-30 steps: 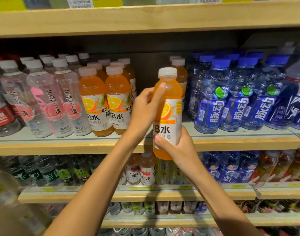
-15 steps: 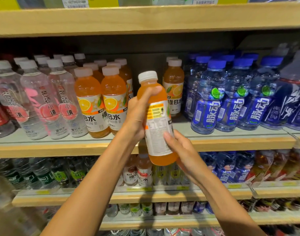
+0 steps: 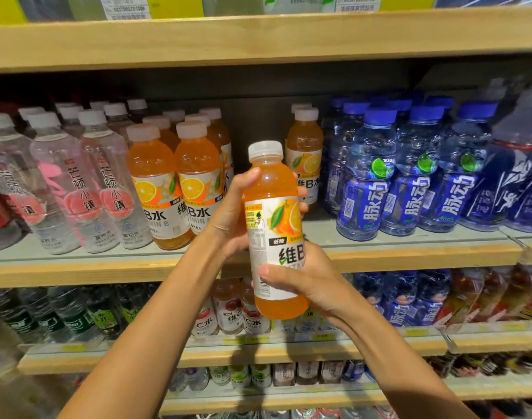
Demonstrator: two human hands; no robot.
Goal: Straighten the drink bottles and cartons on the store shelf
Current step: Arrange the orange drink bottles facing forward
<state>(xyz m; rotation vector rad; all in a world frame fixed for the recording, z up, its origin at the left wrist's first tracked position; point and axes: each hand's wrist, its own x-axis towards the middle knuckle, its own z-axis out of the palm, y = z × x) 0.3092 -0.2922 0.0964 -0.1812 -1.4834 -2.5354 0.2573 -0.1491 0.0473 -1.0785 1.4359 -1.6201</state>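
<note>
Bottle (image 3: 275,229) upright now, label (image 3: 276,249) turned frontward

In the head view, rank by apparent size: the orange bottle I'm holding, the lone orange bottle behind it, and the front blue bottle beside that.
1. Held orange bottle, though it's nearest the camera.
2. Blue bottle.
3. Lone orange bottle, partly hidden and set further back; same label as the held one.
</note>
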